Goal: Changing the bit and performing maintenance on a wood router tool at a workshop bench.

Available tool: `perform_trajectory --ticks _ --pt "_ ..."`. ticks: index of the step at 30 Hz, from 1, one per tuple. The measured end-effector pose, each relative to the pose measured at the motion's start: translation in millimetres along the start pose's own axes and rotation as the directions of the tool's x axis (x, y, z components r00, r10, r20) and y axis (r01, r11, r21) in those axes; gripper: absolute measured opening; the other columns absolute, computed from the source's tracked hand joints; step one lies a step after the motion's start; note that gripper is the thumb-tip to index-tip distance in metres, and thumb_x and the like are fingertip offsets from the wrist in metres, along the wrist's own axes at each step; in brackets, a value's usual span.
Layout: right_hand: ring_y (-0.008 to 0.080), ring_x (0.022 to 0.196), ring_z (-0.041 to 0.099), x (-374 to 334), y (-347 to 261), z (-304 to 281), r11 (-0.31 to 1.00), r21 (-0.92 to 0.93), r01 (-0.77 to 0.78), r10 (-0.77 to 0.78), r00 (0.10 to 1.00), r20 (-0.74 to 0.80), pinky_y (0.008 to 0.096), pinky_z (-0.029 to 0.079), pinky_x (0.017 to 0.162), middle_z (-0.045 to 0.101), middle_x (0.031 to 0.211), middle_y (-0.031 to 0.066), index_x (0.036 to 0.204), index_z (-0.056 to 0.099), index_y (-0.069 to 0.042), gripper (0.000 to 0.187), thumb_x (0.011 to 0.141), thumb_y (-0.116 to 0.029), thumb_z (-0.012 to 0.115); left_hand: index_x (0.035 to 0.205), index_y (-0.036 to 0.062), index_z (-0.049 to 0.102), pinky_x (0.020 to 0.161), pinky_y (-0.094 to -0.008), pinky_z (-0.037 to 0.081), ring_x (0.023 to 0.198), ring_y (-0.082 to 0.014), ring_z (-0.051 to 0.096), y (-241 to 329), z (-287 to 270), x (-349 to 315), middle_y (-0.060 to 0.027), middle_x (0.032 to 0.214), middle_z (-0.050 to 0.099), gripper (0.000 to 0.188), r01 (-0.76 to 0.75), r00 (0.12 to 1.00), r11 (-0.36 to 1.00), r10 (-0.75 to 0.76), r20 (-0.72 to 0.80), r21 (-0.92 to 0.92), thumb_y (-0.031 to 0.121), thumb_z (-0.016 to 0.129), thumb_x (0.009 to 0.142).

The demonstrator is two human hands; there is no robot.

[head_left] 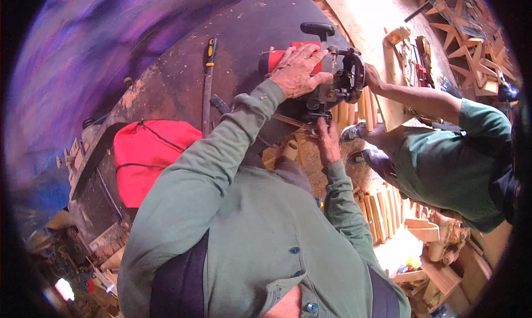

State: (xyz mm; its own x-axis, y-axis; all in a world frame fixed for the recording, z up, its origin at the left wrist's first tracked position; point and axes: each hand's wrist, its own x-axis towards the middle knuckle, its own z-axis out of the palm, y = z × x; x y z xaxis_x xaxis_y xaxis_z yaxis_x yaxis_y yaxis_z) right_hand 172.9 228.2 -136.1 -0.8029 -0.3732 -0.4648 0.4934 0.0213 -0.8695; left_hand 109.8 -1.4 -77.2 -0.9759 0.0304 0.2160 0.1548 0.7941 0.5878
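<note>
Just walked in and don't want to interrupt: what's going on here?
The person's left hand lies over a red power tool at the dark tabletop's edge. Their right hand is at its near black handle; how firmly is unclear. A co-worker's hand is beside its base. Left of them lies a long tool with a yellow-and-black handle.

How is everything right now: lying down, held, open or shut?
power tool: on its side; running or not, can't tell
left hand: around the power tool
right hand: at its near handle
co-worker's hand: beside it, perhaps touching
file: lying flat
red cloth: not held
</note>
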Motion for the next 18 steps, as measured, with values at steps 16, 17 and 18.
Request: perform_trajectory --ticks 16,17,18 --pt "0.0218 0.106 0.064 -11.5 7.2 11.0 0.996 -0.077 0.042 -0.053 0.988 -0.145 0.0324 0.058 0.083 0.051 0.133 0.012 0.152 0.032 -0.005 0.063 0.103 -0.031 0.063 0.131 0.0008 0.06 0.114 -0.0516 0.037 0.139 -0.0356 0.045 -32.0 -3.1 4.0 -0.0208 0.146 0.051 0.04 -0.234 0.972 0.971 0.234 0.004 0.052 0.026 0.052 0.1" --pt "0.0224 0.105 0.065 -8.4 8.5 9.2 0.957 -0.226 0.18 -0.214 0.967 -0.135 0.0327 0.058 0.083 0.052 0.132 0.0128 0.15 0.034 -0.004 0.061 0.103 -0.032 0.062 0.137 0.0013 0.057 0.116 -0.0492 0.035 0.138 -0.0367 0.047 -30.9 -1.9 8.0 -0.0221 0.146 0.051 0.045 -0.22 0.976 0.975 0.22 0.001 0.027 0.027 0.054 0.1" --pt "0.023 0.104 0.066 -5.5 10.5 10.4 0.877 -0.366 0.311 -0.37 0.924 -0.1 0.033 0.057 0.084 0.053 0.131 0.0136 0.149 0.036 -0.003 0.06 0.104 -0.033 0.061 0.137 0.0013 0.057 0.116 -0.0492 0.035 0.138 -0.0367 0.047 -34.1 -1.9 10.1 -0.0221 0.146 0.051 0.045 -0.207 0.978 0.978 0.207 0.005 0.033 0.027 0.054 0.1"
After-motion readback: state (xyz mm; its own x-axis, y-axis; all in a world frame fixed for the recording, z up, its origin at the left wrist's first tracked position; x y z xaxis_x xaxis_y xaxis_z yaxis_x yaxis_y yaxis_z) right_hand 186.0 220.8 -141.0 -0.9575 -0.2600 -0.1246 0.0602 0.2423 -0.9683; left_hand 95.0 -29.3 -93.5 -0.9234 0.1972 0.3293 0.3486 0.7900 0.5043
